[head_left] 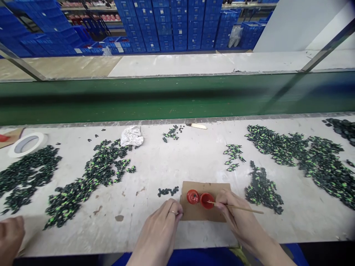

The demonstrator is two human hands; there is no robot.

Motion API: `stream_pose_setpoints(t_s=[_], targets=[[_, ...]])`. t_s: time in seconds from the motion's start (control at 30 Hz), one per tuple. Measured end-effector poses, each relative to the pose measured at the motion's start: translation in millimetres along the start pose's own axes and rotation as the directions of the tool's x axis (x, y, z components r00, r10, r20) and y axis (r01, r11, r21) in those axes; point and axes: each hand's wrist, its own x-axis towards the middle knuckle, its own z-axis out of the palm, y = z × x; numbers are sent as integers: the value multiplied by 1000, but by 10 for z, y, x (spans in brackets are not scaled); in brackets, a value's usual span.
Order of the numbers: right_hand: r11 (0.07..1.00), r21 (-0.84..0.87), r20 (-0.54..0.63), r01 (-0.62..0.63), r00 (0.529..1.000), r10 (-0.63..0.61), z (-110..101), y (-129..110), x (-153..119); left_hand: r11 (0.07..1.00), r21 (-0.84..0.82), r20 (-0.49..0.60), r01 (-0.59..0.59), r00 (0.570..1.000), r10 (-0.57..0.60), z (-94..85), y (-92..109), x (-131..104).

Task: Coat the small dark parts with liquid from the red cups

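Note:
My right hand (235,216) grips a thin wooden stick (244,209) whose tip rests in a small red paint cup (206,200). A red lid (192,196) lies beside the cup, both on a brown cardboard square (203,216). My left hand (163,225) has its fingers pinched together at the cardboard's left edge; whatever small piece it may hold is hidden. A small cluster of dark parts (168,191) lies just above my left hand.
Large heaps of small black-and-green parts spread left (83,184) and right (310,159) on the white table. A tape roll (26,144), crumpled white cloth (132,136) and blade (196,126) lie near the green conveyor (177,96). Another person's hand (9,236) shows bottom left.

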Motion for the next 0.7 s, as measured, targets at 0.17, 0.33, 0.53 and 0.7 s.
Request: stream_pose_setpoints(t_s=[0.17, 0.33, 0.53, 0.7], targets=[[999, -44, -12, 27, 1000, -28, 23, -14, 41, 982, -186, -26, 26, 999, -32, 130, 99, -92], [997, -67, -28, 32, 999, -34, 25, -14, 55, 968, -247, -44, 52, 997, -65, 335, 108, -119], [998, -57, -18, 16, 1000, -17, 15, -23, 50, 955, -291, -62, 59, 995, -81, 432, 89, -141], [1000, -10, 2, -6, 1000, 6, 5, -11, 32, 945, -322, -81, 59, 993, -89, 457, 87, -143]])
